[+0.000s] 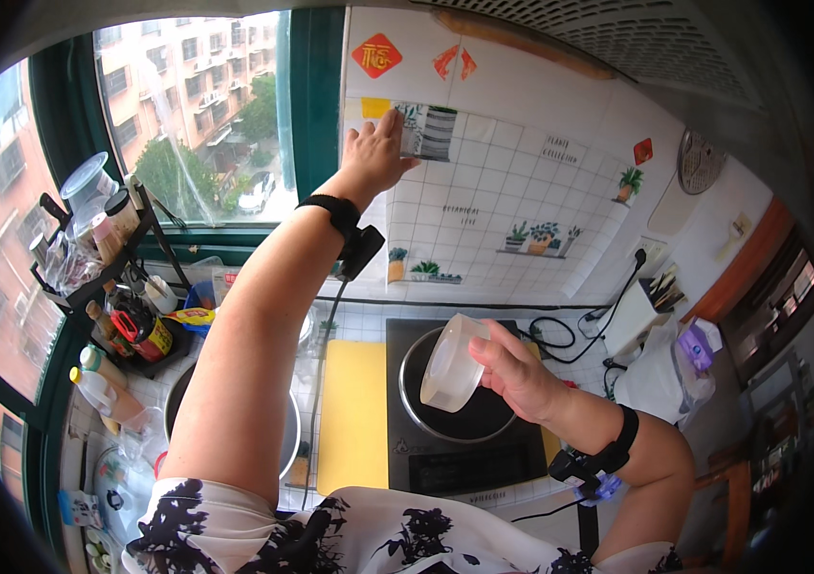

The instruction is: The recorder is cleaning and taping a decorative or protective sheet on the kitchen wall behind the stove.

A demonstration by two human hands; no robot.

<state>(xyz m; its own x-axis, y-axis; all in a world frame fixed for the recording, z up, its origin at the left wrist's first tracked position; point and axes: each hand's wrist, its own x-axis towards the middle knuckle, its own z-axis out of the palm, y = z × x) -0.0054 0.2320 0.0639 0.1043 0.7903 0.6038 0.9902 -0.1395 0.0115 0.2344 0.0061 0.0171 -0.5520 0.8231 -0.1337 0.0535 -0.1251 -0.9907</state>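
Observation:
High on the wall, my left hand (376,149) reaches up with the palm toward the surface and the thumb apart. Its fingertips touch or nearly touch the wall between a small yellow patch (375,107) and a grey-and-white patterned patch (438,133) of the wall covering. The white grid-patterned wall covering (479,237) with plant prints spreads below and right of that hand. My right hand (518,369) grips a wide roll of translucent adhesive tape (450,366) by its right side. The roll is held above the black induction cooktop (479,470), with a round, metal-rimmed pan or plate (479,423) behind it.
A yellow board (352,416) lies left of the cooktop, beside a metal-rimmed pot (294,438) partly behind my left arm. A black rack (120,251) with bottles stands by the window. At right are a knife block (640,308) and a black power cord (611,312). A range hood (679,50) hangs overhead.

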